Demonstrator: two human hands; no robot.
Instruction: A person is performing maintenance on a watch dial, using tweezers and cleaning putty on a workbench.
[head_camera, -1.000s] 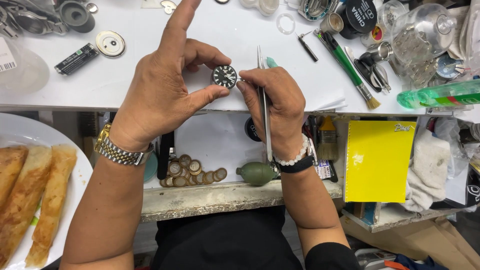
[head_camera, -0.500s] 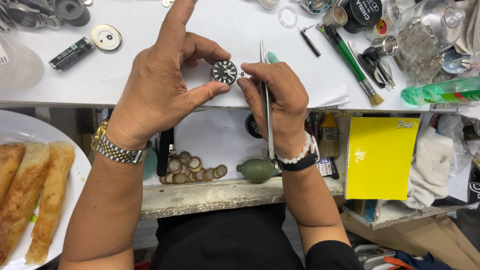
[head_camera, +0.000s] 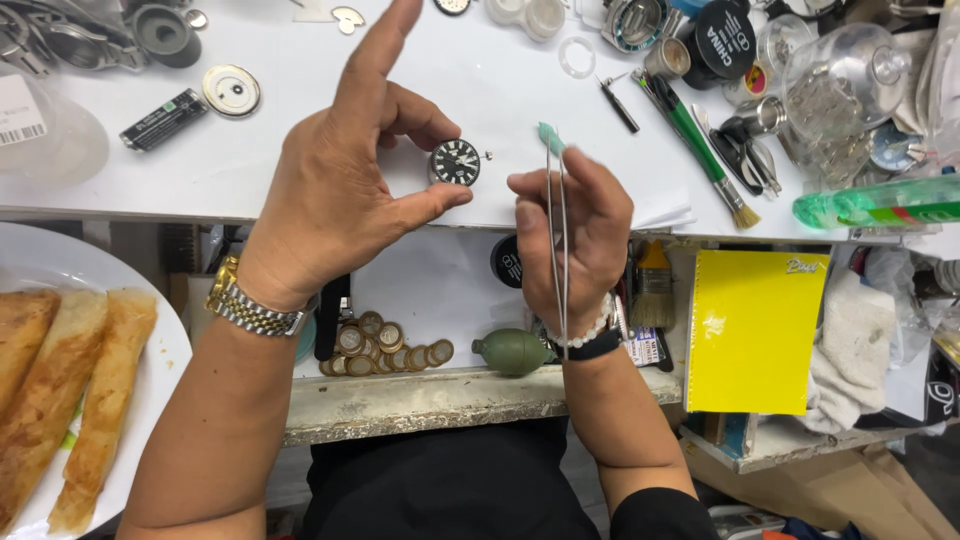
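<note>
White worktop (head_camera: 300, 170), near its front edge: a black watch dial (head_camera: 456, 161) was pinched by the left hand (head_camera: 335, 190); tweezers (head_camera: 559, 240) were gripped by the right hand (head_camera: 578, 235)

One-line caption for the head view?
Left hand pinches a dark watch dial; right hand holds tweezers beside it.

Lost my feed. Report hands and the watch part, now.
Left hand pinches black watch dial over the white bench. Right hand grips tweezers, clear of dial. Nothing between them.
</note>
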